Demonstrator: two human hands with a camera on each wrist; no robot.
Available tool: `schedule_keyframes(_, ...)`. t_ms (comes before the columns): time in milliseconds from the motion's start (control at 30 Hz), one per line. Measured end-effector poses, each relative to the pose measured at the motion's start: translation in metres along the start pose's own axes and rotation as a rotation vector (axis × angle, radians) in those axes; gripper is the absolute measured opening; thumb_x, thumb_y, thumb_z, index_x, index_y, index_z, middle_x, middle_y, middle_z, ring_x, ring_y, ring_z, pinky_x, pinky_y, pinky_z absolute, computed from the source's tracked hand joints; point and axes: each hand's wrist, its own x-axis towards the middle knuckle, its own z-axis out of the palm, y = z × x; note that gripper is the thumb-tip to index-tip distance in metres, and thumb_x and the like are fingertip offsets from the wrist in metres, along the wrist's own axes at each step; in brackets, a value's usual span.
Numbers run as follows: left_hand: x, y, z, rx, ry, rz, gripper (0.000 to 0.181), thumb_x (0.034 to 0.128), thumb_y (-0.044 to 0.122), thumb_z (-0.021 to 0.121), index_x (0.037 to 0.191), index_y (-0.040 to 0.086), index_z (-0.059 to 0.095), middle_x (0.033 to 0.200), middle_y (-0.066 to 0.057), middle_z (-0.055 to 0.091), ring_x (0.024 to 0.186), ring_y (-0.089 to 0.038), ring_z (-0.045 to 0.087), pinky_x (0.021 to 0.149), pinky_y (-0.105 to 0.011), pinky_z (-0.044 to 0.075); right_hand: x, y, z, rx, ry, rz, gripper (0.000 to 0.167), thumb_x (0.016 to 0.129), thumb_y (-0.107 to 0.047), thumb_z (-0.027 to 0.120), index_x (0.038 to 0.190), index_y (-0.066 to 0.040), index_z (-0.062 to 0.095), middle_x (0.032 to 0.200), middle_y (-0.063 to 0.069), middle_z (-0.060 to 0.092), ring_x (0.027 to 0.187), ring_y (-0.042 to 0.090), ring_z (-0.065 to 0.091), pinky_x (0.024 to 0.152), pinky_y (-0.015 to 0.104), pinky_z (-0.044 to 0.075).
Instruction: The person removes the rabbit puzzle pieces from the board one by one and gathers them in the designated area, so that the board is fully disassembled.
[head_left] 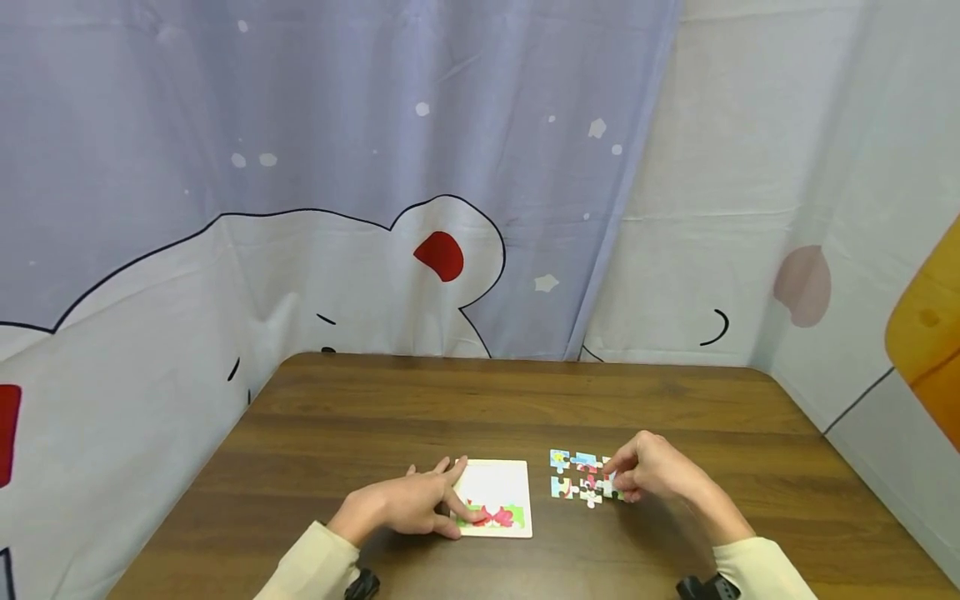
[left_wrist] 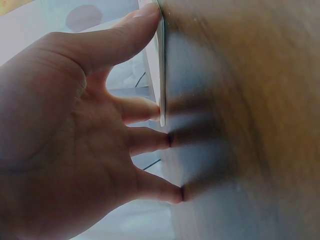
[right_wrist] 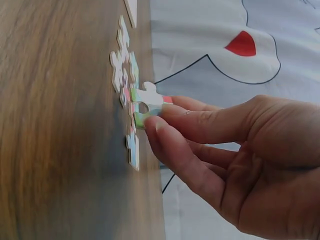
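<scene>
A flat, square white puzzle board (head_left: 498,482) lies on the table, with green and pink pieces along its near edge. My left hand (head_left: 408,505) rests spread at the board's left side, some fingertips on the board and others on the tabletop. To the right of the board, my right hand (head_left: 658,471) pinches a jigsaw piece (right_wrist: 148,105) between thumb and fingers. That piece is white, green and red, and appears tilted up from the table in the right wrist view. Several loose jigsaw pieces (head_left: 559,487) lie beside and under this hand, some partly hidden by it.
The brown wooden table (head_left: 420,396) reaches back to a printed curtain (head_left: 360,283) hanging along its far edge. More pale printed cloth (head_left: 817,192) hangs at the right side. Dark bands of the wrist cameras show at both cuffs.
</scene>
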Motion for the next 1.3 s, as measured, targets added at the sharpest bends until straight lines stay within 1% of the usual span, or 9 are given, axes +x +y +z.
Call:
schedule_keyframes(133,0.000,0.000,0.001,-0.007,0.002,0.000,0.032,0.0925,0.032,0.072,0.125,0.034,0.072,0.165,-0.020,0.012,0.149,-0.044,0.008,0.103,-0.080,0.011,-0.003,0.003,-0.003,0.002,-0.021,0.032,0.020,0.078,0.020,0.068,0.096,0.013,0.074,0.088,0.018,0.071,0.059,0.020,0.067,0.056,0.036,0.058)
schedule_keyframes(200,0.000,0.000,0.001,-0.008,0.005,0.001,0.032,0.0925,0.032,0.072,0.125,0.035,0.072,0.164,-0.020,0.012,0.149,-0.044,0.008,0.103,-0.080,0.011,-0.004,0.005,-0.003,-0.011,-0.017,0.050,0.019,0.076,0.020,0.069,0.093,0.012,0.074,0.094,0.019,0.071,0.060,0.021,0.068,0.056,0.036,0.059)
schedule_keyframes(333,0.000,-0.001,0.003,-0.006,0.007,0.006,0.032,0.0924,0.033,0.072,0.125,0.035,0.072,0.164,-0.020,0.013,0.149,-0.044,0.009,0.103,-0.080,0.012,-0.003,0.008,-0.001,-0.054,0.013,0.086,0.015,0.075,0.017,0.074,0.085,0.006,0.075,0.084,0.013,0.071,0.058,0.019,0.067,0.054,0.034,0.058)
schedule_keyframes(433,0.000,-0.002,0.003,0.004,0.010,0.009,0.033,0.0923,0.034,0.072,0.125,0.036,0.071,0.164,-0.020,0.013,0.149,-0.044,0.010,0.103,-0.080,0.013,-0.002,0.011,0.002,-0.081,0.045,0.086,0.012,0.075,0.013,0.078,0.082,0.003,0.075,0.074,0.009,0.071,0.056,0.018,0.066,0.053,0.033,0.058)
schedule_keyframes(500,0.000,-0.002,0.003,0.010,0.012,0.011,0.033,0.0922,0.034,0.072,0.126,0.036,0.071,0.164,-0.020,0.013,0.149,-0.044,0.010,0.102,-0.080,0.013,-0.002,0.013,0.004,-0.099,0.066,0.073,0.011,0.075,0.011,0.079,0.081,0.003,0.076,0.071,0.008,0.070,0.055,0.017,0.066,0.052,0.033,0.057)
schedule_keyframes(633,0.001,-0.002,0.003,0.016,0.015,0.013,0.033,0.0923,0.034,0.072,0.125,0.035,0.072,0.164,-0.021,0.014,0.149,-0.044,0.010,0.102,-0.080,0.014,-0.001,0.015,0.006,-0.123,0.094,0.072,0.013,0.073,0.013,0.079,0.079,0.002,0.076,0.069,0.007,0.070,0.052,0.017,0.065,0.050,0.033,0.057)
schedule_keyframes(967,0.001,-0.002,0.003,0.008,0.007,0.007,0.034,0.0918,0.034,0.072,0.126,0.038,0.071,0.164,-0.020,0.013,0.149,-0.044,0.009,0.102,-0.081,0.013,0.001,0.016,0.011,-0.144,0.117,0.067,0.016,0.071,0.013,0.080,0.076,-0.001,0.074,0.066,0.005,0.069,0.050,0.016,0.064,0.048,0.032,0.056)
schedule_keyframes(1167,0.000,-0.001,0.002,0.003,0.012,0.003,0.032,0.0914,0.033,0.073,0.123,0.036,0.073,0.164,-0.019,0.013,0.149,-0.043,0.009,0.103,-0.080,0.012,0.000,0.015,0.011,-0.154,0.134,0.087,0.018,0.070,0.011,0.082,0.076,0.000,0.069,0.065,0.004,0.063,0.050,0.017,0.064,0.048,0.033,0.056)
schedule_keyframes(1300,0.000,-0.001,0.001,-0.008,0.010,0.000,0.032,0.0914,0.032,0.073,0.123,0.035,0.073,0.165,-0.019,0.013,0.150,-0.043,0.008,0.103,-0.080,0.012,-0.001,0.013,0.010,-0.178,0.138,0.105,0.024,0.068,0.008,0.086,0.076,0.000,0.065,0.065,0.005,0.061,0.051,0.017,0.064,0.049,0.032,0.056)
